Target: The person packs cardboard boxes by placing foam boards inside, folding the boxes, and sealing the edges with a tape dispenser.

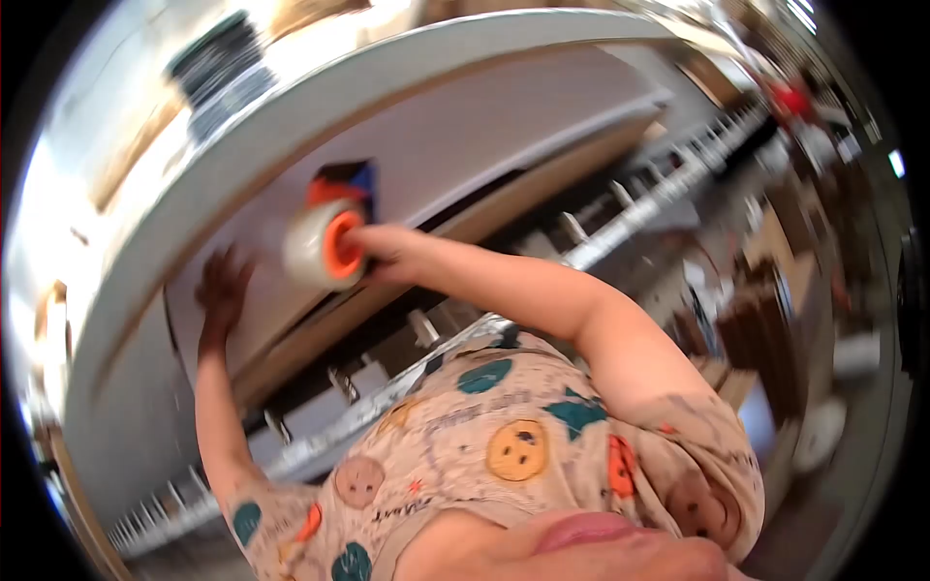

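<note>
Right hand (389, 254) was closed on a chunky tape dispenser (312, 237), between 10 and 11 o'clock from the chest, over a pale panel (455, 126); exact grip too blurry tbh. Left hand (225, 284), at 10 o'clock, was spread wide, seemingly empty. Dispenser looked stiff, hefty, slick-sided, not fragile. I'd have gripped around the orange hub (332, 248).
</note>
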The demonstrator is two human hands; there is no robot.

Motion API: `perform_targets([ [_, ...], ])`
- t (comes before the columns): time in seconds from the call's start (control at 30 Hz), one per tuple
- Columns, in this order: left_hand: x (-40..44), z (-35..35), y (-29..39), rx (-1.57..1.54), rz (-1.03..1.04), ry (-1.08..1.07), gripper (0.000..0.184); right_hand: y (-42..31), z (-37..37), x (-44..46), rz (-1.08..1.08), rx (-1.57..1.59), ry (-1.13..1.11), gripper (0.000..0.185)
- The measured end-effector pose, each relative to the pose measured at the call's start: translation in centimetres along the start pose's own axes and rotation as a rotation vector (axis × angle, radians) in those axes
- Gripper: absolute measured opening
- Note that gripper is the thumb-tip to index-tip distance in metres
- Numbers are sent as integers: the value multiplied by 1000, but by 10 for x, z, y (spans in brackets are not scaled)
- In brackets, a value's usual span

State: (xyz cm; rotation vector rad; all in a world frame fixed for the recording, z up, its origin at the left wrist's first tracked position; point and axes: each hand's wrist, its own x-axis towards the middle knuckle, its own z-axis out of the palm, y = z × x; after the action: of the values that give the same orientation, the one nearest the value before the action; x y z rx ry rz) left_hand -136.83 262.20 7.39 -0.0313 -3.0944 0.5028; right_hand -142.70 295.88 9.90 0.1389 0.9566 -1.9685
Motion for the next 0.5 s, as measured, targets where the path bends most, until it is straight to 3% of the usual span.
perform_targets([
  [0.03,-5,-44,25,-174,-180,-115,41,-10,18,-29,19,-31,78,38],
  [0.1,12,-42,13,-590,-210,38,49,-11,12,-18,47,-151,-4,35],
  [0.17,10,1,-6,-710,-9,197,50,-28,19,-61,74,-191,-46,34],
  [0.23,0,-15,3,-201,-148,197,62,-46,10,-93,139,-172,-145,34],
  [0.3,-10,-4,-6,-694,-97,205,43,-65,-22,-127,262,-363,-203,32],
  [0.43,-23,20,-22,-493,-36,312,43,-79,-162,-164,110,-1278,62,34],
  [0.47,-29,46,-37,-337,20,373,41,-86,-187,-182,114,-1583,199,38],
  [0.5,-24,64,-43,-183,75,434,39,-97,-204,-202,256,-1842,291,35],
])
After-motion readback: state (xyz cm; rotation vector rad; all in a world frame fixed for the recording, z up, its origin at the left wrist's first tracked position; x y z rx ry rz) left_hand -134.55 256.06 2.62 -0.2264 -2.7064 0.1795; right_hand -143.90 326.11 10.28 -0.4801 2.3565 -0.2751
